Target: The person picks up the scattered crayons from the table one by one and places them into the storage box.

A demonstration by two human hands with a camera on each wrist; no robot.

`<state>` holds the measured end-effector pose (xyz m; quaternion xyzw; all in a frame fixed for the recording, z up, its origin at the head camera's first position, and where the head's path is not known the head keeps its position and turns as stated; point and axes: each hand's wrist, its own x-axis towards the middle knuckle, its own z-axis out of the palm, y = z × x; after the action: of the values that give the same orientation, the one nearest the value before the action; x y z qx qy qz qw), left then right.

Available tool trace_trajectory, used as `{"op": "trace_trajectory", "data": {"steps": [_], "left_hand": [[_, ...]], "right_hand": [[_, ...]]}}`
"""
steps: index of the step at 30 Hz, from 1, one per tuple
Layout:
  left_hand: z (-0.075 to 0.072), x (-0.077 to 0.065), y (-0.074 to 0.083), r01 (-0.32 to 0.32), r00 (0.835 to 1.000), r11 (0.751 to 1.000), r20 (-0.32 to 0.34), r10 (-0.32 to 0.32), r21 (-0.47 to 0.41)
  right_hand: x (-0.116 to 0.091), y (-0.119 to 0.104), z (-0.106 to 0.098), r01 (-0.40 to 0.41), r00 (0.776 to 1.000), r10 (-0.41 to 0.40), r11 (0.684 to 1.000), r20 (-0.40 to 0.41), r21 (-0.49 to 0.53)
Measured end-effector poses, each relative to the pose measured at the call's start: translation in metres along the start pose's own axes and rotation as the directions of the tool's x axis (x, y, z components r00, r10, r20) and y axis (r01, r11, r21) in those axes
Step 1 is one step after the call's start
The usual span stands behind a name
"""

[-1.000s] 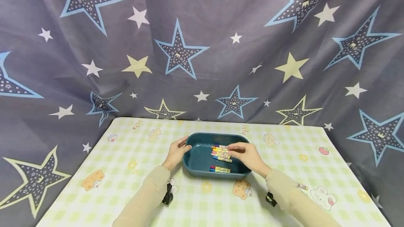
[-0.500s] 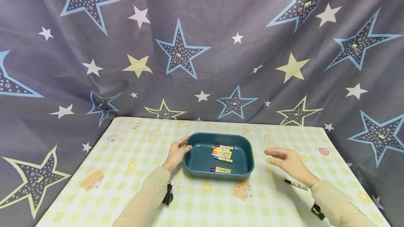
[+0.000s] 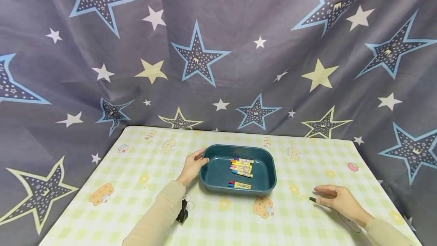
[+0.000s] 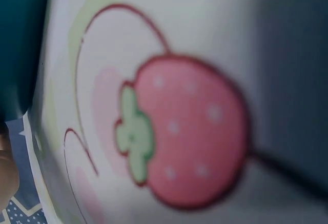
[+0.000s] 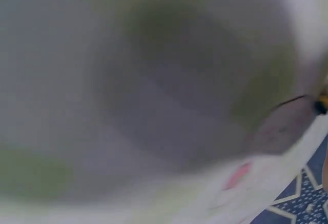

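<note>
My left hand (image 3: 193, 166) grips the left end of a dark teal tray (image 3: 237, 190), thumb over its rim and fingers along the outside. Several crayons (image 3: 242, 167) lie side by side inside, right of the tray's middle, and two more crayons (image 3: 240, 185) lie near its front wall. To the right, my right hand (image 3: 341, 200) is low over a black crayon (image 3: 312, 199) on the table. Its thumb and fingers look apart, and they hide most of that crayon. In the right wrist view a dark-tipped bit of crayon (image 5: 321, 106) shows at the right edge.
A green-and-white checked cloth with cartoon prints (image 3: 136, 200) covers the table. Behind it and at both sides hangs a dark star-patterned curtain (image 3: 218, 67). A black strap piece (image 3: 182, 212) hangs by the left wrist.
My right hand has left the crayons in the tray and moved right and toward me, down to the black crayon. My left hand stays on the tray.
</note>
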<state>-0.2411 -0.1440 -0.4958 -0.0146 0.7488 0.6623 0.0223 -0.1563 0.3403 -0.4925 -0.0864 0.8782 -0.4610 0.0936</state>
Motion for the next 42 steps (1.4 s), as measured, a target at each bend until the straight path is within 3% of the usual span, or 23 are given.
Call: {"op": "trace_trajectory", "data": {"steps": [3,10,17,23,33,42], "left_hand": [[0.002,0.005,-0.008,0.003,1.0,1.0,-0.02,-0.003,0.004],[0.004,0.005,-0.007,-0.021,0.999,0.999,-0.037,0.022,0.036],[0.005,0.003,-0.008,-0.001,0.999,0.999,-0.048,0.003,0.038],[0.006,0.003,-0.009,-0.005,0.999,0.999,-0.044,0.006,0.034],[0.006,0.004,-0.01,-0.006,0.999,0.999,-0.047,0.007,0.032],[0.006,0.003,-0.008,-0.015,0.998,0.999,-0.055,0.017,0.04]], "right_hand": [[-0.006,0.009,0.0,0.001,1.0,-0.001,0.999,-0.003,-0.041],[-0.009,0.013,0.004,0.032,0.996,-0.041,0.993,-0.074,-0.117],[-0.01,0.013,0.008,0.034,0.992,-0.051,0.99,-0.119,-0.138],[-0.008,0.013,0.01,0.061,0.979,-0.103,0.972,-0.174,-0.228],[0.004,0.002,0.006,0.052,0.98,-0.103,0.957,-0.169,-0.284],[0.013,-0.019,0.005,0.064,0.981,-0.107,0.967,-0.165,-0.248]]}}
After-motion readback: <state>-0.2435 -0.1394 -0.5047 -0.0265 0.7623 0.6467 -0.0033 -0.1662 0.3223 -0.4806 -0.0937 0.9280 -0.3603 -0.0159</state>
